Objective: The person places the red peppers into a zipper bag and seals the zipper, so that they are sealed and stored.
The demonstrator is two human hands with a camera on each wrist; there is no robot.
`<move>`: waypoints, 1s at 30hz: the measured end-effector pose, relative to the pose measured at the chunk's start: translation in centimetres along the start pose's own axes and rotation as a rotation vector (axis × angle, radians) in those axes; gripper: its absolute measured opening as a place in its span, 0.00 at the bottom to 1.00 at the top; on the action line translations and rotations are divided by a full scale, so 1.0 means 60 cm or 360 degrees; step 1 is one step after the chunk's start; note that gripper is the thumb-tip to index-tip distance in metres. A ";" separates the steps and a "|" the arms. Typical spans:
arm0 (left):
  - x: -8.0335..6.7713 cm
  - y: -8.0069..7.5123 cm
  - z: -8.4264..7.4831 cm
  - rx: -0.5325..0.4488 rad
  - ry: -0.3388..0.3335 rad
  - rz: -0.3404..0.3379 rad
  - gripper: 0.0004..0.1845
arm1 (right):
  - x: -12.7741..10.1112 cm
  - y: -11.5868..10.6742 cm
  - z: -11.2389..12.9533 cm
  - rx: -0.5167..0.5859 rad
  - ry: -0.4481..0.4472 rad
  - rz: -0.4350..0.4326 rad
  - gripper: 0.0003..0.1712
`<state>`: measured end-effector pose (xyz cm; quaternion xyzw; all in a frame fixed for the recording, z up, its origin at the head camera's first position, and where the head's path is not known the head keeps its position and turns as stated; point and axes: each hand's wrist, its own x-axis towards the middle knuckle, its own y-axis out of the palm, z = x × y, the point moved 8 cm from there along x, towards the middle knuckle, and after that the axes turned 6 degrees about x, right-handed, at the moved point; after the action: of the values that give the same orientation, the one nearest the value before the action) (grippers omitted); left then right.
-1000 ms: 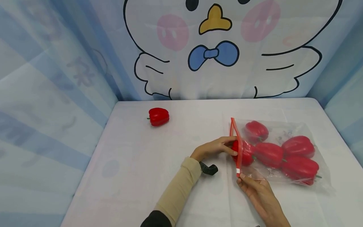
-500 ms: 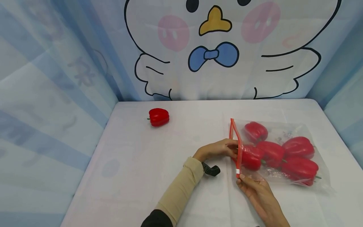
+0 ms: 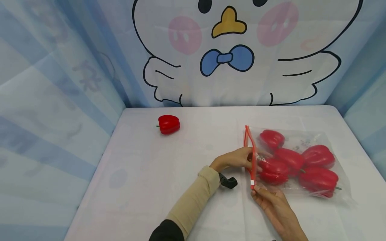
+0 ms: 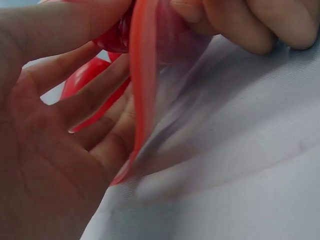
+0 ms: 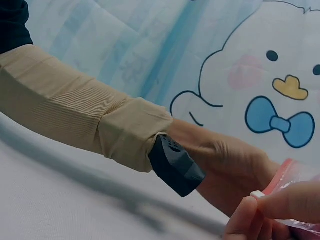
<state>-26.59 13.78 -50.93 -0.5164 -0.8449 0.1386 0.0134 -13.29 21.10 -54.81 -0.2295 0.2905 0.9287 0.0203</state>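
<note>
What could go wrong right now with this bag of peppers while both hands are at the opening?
The bag lies flat with its red zip mouth open; the nearest pepper sits just inside and might roll back out.

The right hand only pinches the zip's near end, so the mouth may slip or sag as the left hand works there.

The head view looks forward and down from above the near edge of the table [image 3: 169, 160], taking in its whole top up to the far edge and the printed backdrop [image 3: 229, 57] behind it.

The left wrist view sits extremely close, facing the red zip strip [image 4: 142, 75] of the bag, with the left hand [image 4: 45, 150] filling its left side.

The right wrist view looks low across the table toward the backdrop [image 5: 280, 90], close on the beige sleeve [image 5: 75, 115].

All three views share the bag mouth near the table's right front.
</note>
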 end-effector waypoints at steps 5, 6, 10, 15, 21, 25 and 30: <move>0.000 0.007 0.006 -0.0167 -0.0086 -0.0030 0.32 | 0.001 0.000 0.001 -0.0010 -0.0018 -0.0001 0.10; 0.000 0.008 0.007 -0.0192 -0.0098 -0.0037 0.32 | 0.002 -0.001 0.001 -0.0011 -0.0030 -0.0001 0.10; 0.008 0.009 0.003 -0.0109 -0.0101 -0.0078 0.31 | 0.000 0.001 0.003 0.0023 -0.0074 0.0065 0.12; 0.017 0.009 0.001 0.0082 -0.0076 -0.0113 0.32 | -0.002 0.004 0.002 0.0065 -0.0099 0.0158 0.18; 0.019 0.007 0.004 0.0165 -0.0044 -0.0135 0.32 | -0.003 0.004 0.005 0.0049 -0.0094 0.0153 0.17; 0.017 0.004 0.010 0.0161 -0.0055 -0.0156 0.32 | -0.004 0.007 0.006 0.0030 -0.0086 0.0162 0.17; 0.011 -0.005 0.013 0.0095 -0.0052 -0.0216 0.30 | -0.004 0.006 0.005 -0.0008 -0.0034 0.0109 0.16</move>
<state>-27.27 14.04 -51.67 -0.4549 -0.8736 0.1710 0.0244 -13.25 20.96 -54.28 -0.2094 0.2955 0.9321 -0.0090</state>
